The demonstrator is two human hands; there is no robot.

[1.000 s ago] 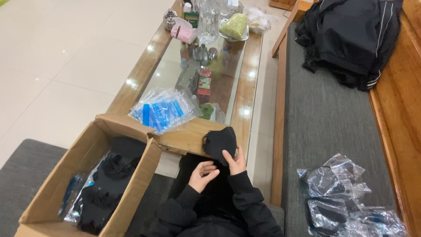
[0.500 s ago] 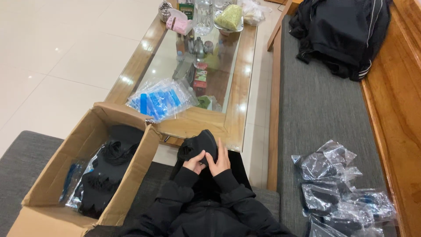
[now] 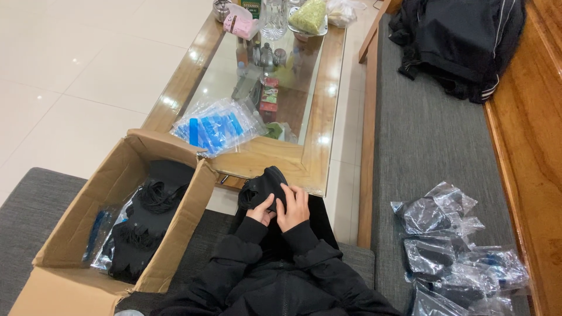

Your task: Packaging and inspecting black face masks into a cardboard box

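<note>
- Both hands grip one black cloth (image 3: 264,184), held over the lap at the near edge of the table (image 3: 310,158).
- Left hand (image 3: 260,210) clasps it from below; right hand (image 3: 294,206) lies flat across it.
- Open box (image 3: 105,225) of black items stands left.
- Blue packets (image 3: 213,126) lie on the table.
- Bagged pieces (image 3: 451,251) sit right, on the bench.
</note>
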